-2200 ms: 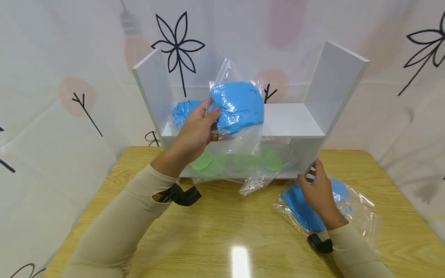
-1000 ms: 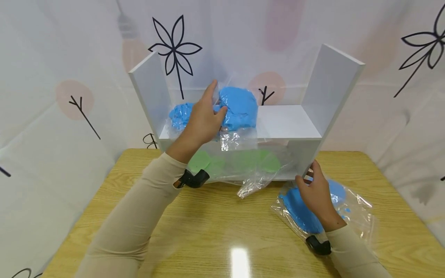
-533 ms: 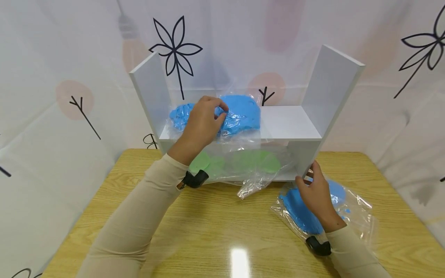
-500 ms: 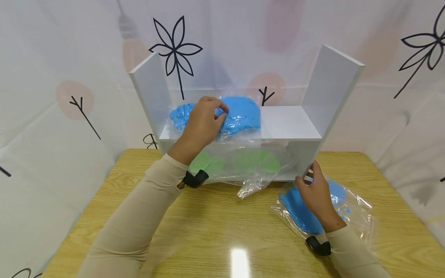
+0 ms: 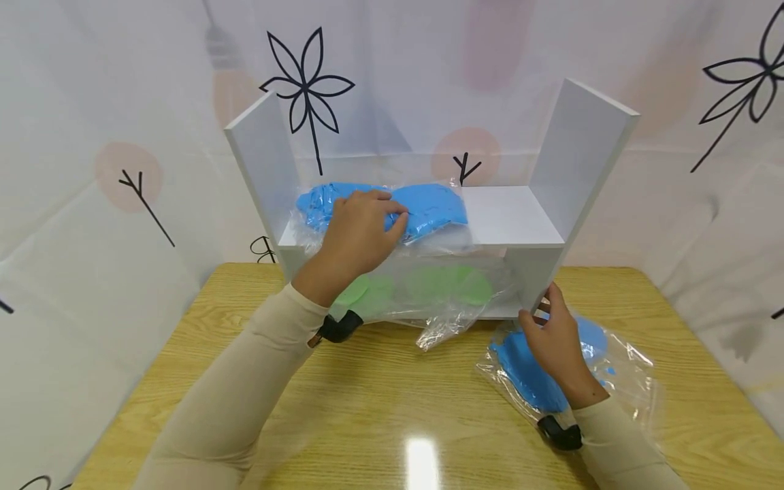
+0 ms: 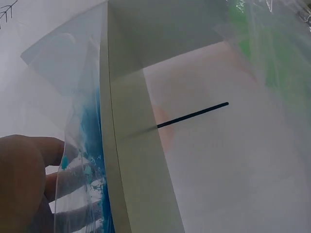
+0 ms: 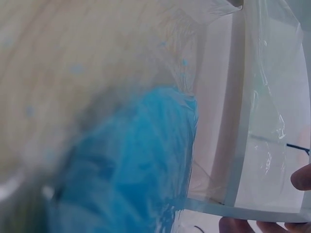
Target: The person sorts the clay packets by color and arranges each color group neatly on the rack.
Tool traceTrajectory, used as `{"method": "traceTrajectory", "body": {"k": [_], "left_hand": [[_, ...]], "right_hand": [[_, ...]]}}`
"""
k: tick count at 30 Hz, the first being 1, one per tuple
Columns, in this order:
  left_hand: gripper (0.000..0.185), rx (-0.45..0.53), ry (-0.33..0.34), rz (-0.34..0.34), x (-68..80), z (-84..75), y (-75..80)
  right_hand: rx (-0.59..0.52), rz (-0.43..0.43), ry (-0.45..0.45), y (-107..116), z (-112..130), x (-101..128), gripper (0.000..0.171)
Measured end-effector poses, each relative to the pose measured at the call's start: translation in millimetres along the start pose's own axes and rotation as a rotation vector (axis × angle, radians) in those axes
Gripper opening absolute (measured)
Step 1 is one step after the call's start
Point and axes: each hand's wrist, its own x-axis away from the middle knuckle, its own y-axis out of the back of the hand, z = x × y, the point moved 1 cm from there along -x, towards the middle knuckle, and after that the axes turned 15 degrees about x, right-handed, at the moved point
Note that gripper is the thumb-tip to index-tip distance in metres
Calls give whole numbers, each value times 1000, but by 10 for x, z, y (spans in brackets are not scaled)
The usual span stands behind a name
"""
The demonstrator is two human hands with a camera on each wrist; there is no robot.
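Observation:
A white shelf unit (image 5: 514, 218) stands at the back of the wooden table (image 5: 392, 408). Two clear bags of blue material lie on its upper board: one at the left (image 5: 315, 201), and one beside it (image 5: 431, 207). My left hand (image 5: 367, 228) lies on top of this second bag with fingers stretched over it. The left wrist view shows those fingers (image 6: 48, 170) behind blue-smeared plastic at the board's edge (image 6: 131, 160). My right hand (image 5: 551, 333) rests on a third blue bag (image 5: 597, 337) on the table. Its thumb and fingertips (image 7: 301, 177) pinch the lower corner of the shelf's right panel (image 7: 233, 121).
Clear bags of green material (image 5: 450, 286) fill the lower shelf level, and loose plastic spills onto the table in front. The right half of the upper board is bare. A printed white curtain hangs close behind and on both sides.
My left hand lowered the blue bag from the air onto the upper board. The bag flattened there, and the hand went from gripping it to lying on it. The right hand stayed put.

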Motion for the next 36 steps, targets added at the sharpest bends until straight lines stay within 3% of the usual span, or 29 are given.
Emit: {"method": "traceTrajectory", "body": {"k": [3,6,8,14,16,19,24,28,33,36], "left_hand": [[35,-41,0,5,55,4,1],[33,-13,-61,-57,129,41,8],[30,2,-166,-140,199,82,15],[18,-10,-610,-406,466,250,62],[18,-12,-703,-469,561,301,96],[22,27,-775,-550,710,378,150],[26,144,-790,-712,955,589,200],[31,211,-721,-808,1131,838,185],[39,285,-572,-802,1301,1159,117],[43,352,-471,-751,1377,1320,66]], "right_hand": [[2,6,-6,-1,-3,-1,69],[3,10,-9,-3,-9,-3,69],[3,9,-10,-9,-9,2,69],[-1,14,-7,-18,-1,15,68],[-2,18,-8,-14,0,16,68],[-1,20,-11,1,2,9,67],[1,21,-5,27,18,-13,67],[1,26,-9,42,26,-16,67],[-3,41,-25,41,16,0,70],[-5,39,-19,31,17,2,70]]}}
